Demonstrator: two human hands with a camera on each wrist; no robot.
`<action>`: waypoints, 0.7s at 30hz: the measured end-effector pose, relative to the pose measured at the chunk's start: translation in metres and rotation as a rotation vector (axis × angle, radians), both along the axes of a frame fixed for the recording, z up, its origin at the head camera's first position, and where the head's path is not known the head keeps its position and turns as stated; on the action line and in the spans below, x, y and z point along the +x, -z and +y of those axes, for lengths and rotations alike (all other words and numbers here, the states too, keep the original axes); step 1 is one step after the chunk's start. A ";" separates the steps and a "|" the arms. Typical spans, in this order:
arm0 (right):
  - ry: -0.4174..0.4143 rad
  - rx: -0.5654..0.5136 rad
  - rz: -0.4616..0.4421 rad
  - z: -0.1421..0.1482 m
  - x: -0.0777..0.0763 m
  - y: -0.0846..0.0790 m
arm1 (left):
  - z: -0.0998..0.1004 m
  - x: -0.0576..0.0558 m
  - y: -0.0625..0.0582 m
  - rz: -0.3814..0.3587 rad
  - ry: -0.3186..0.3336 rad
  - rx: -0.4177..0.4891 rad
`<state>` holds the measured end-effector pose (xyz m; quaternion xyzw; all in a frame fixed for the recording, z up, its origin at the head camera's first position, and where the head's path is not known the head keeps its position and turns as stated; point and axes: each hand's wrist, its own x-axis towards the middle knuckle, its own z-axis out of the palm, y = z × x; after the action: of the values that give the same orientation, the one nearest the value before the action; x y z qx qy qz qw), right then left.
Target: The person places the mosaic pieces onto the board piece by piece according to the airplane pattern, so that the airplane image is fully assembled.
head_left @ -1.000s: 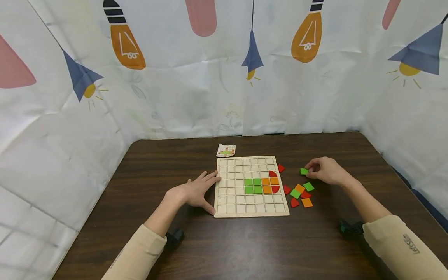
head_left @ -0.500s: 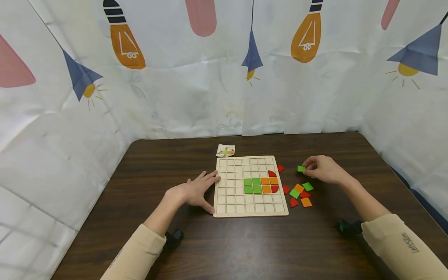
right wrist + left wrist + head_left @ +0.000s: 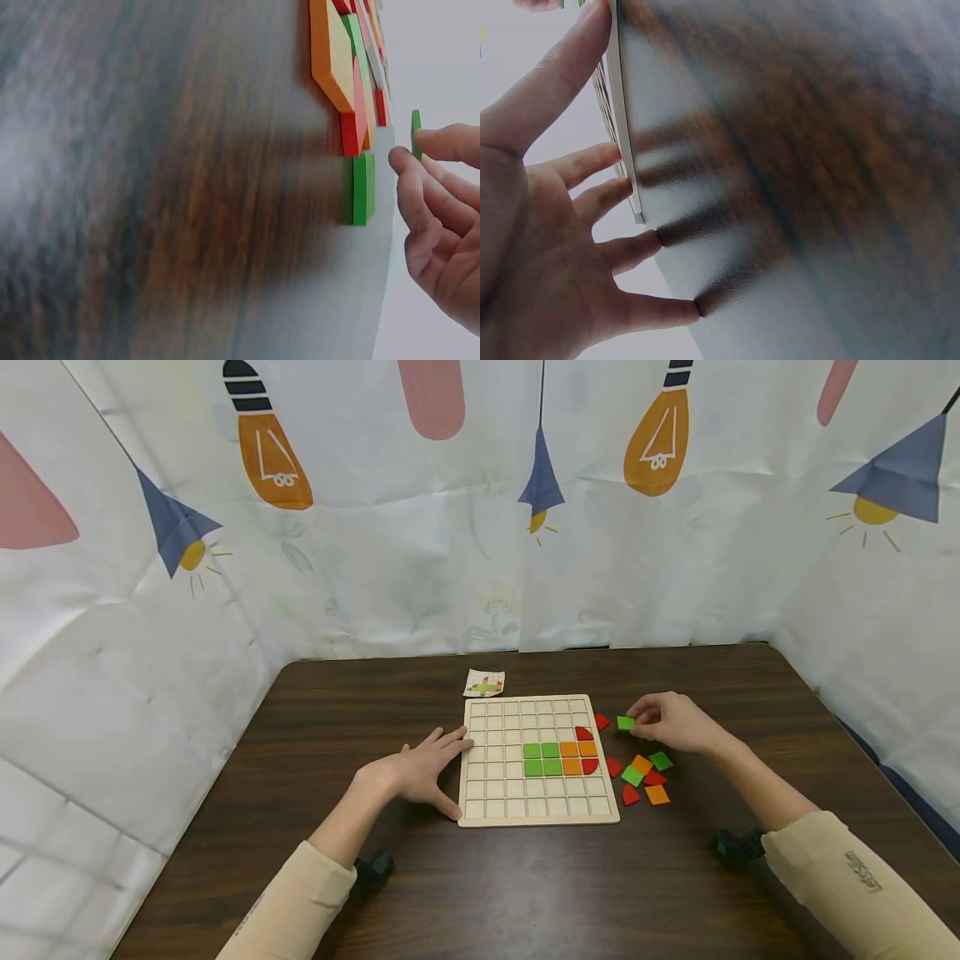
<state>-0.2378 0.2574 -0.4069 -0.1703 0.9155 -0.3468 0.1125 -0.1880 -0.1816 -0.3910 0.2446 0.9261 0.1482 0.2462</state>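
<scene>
In the head view, a pale wooden grid board lies on the table. Green squares, orange squares and red quarter-round pieces sit in its cells on the right. My left hand rests with spread, straight fingers at the board's left edge; the left wrist view has the thumb and two fingers touching that edge. Between thumb and fingertips, my right hand pinches a green square tile right of the board. The right wrist view shows this tile raised off the table.
Loose tiles lie right of the board: a green square, an orange square, a red piece and several others. One red piece is near the upper right edge. Behind the board lies a small pattern card.
My right hand has moved left toward the board, carrying the green square tile. The left hand and the board have stayed in place.
</scene>
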 end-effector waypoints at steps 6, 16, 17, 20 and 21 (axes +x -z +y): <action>-0.016 -0.005 0.008 -0.013 0.000 0.000 | 0.000 0.000 0.001 0.001 0.000 -0.001; -0.059 -0.024 0.049 -0.036 -0.003 0.004 | -0.001 0.000 0.001 -0.006 -0.004 0.006; -0.066 -0.030 0.054 -0.038 -0.003 0.004 | -0.001 0.000 0.001 -0.007 -0.004 0.003; -0.065 -0.043 0.059 -0.045 -0.001 0.005 | 0.000 0.000 0.002 -0.004 -0.002 0.012; -0.068 -0.046 0.059 -0.047 0.000 0.006 | -0.001 0.000 0.002 -0.005 -0.003 0.013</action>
<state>-0.2381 0.2101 -0.4124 -0.2142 0.9039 -0.3583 0.0934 -0.1880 -0.1821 -0.3928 0.2445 0.9249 0.1550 0.2465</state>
